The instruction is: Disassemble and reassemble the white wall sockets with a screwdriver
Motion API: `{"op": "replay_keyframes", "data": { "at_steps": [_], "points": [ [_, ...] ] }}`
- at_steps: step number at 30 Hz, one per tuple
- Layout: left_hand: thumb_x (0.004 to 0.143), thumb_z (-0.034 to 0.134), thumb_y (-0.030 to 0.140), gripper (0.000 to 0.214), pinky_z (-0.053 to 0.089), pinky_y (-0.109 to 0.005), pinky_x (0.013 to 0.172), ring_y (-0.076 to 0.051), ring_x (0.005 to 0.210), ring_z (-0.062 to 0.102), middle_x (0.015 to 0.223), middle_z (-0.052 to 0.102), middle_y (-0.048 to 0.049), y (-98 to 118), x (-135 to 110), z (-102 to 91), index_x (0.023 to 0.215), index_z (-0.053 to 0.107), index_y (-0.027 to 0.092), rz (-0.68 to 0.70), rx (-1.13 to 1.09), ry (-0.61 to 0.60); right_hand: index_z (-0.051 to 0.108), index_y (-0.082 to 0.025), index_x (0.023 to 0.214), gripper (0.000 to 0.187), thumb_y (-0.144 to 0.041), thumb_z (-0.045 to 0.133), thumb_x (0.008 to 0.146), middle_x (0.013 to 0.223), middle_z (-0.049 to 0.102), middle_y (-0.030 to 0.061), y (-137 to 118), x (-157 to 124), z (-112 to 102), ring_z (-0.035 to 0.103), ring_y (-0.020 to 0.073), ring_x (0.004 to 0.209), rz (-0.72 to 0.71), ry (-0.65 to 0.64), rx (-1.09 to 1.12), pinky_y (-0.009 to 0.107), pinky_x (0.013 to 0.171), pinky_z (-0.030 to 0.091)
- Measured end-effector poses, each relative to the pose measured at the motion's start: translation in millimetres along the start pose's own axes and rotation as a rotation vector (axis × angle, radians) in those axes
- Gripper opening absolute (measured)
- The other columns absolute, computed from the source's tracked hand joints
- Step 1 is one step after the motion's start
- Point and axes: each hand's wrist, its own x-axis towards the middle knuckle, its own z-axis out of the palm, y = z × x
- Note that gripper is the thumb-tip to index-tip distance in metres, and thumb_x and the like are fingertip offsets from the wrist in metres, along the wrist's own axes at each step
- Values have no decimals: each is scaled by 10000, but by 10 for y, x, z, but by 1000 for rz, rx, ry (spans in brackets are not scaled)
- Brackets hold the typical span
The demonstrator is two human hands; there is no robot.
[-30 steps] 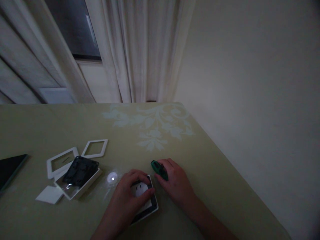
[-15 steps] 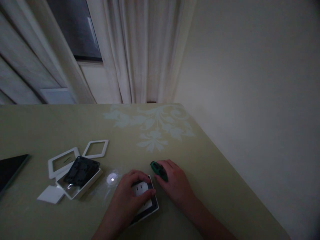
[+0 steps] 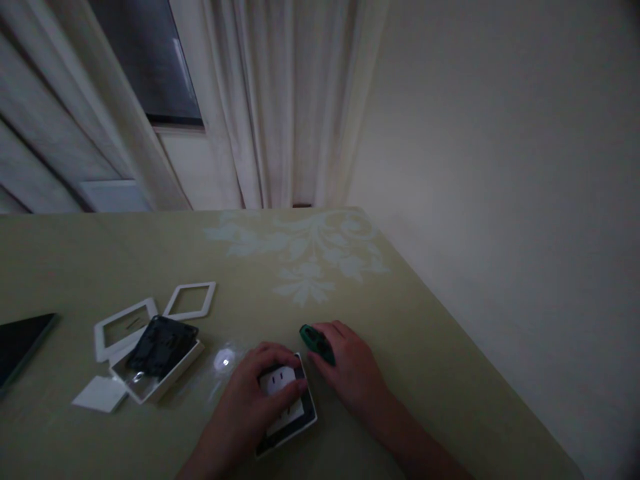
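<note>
My left hand (image 3: 250, 393) is closed round a white wall socket (image 3: 281, 378) with a dark frame, set in a white box that lies tilted on the table. Thumb and fingers press on the socket's face and far edge, covering part of it. Just to the right, my right hand (image 3: 350, 363) is closed on a green and black screwdriver (image 3: 317, 343). Only its handle shows; the shaft is not visible. The handle lies close to the tabletop, beside the socket's far right corner and apart from it.
Left of my hands, a white box (image 3: 173, 381) holds a dark plate (image 3: 163, 347). Around it lie two white frames (image 3: 101, 340), (image 3: 213, 297) and a white cover (image 3: 101, 393). Clear plastic (image 3: 225, 360) glints nearby. A dark flat object (image 3: 23, 343) is at far left; a wall borders the right.
My left hand and the socket have shifted very slightly left. My right hand keeps its hold on the screwdriver, almost still. The view has tilted a little.
</note>
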Motion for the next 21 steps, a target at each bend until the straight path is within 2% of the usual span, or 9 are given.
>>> {"op": "replay_keyframes", "data": {
  "at_steps": [12,15,17,21],
  "points": [
    [835,810,457,200,553,-408,911,-288,1007,720,1066,748,-53,20,-5,16,920,808,275,-2,-4,13,717,-234,1307,390,-157,790,932,1247,755,92,8,-12,30,709,299,1179,-1,0,-18,430,1045,557],
    [842,803,467,216,563,-410,924,-290,1006,723,1074,756,-60,-2,-6,15,934,813,272,4,3,16,722,-227,1294,395,-167,808,914,1244,751,98,26,-1,28,703,308,1189,-37,20,-6,455,1052,565],
    [837,809,474,223,573,-400,915,-287,997,725,1079,764,-62,-13,-8,19,932,816,272,-3,-1,22,712,-236,1312,409,-198,810,917,1238,745,99,16,-40,-37,703,304,1176,-101,102,41,460,1034,580],
    [820,806,485,234,582,-383,868,-286,974,734,1062,770,-69,12,0,20,907,829,269,-11,-31,22,628,-269,1446,400,-350,665,1057,1272,713,114,-65,-289,-327,712,265,1058,-303,469,230,448,916,629]
  ]
}}
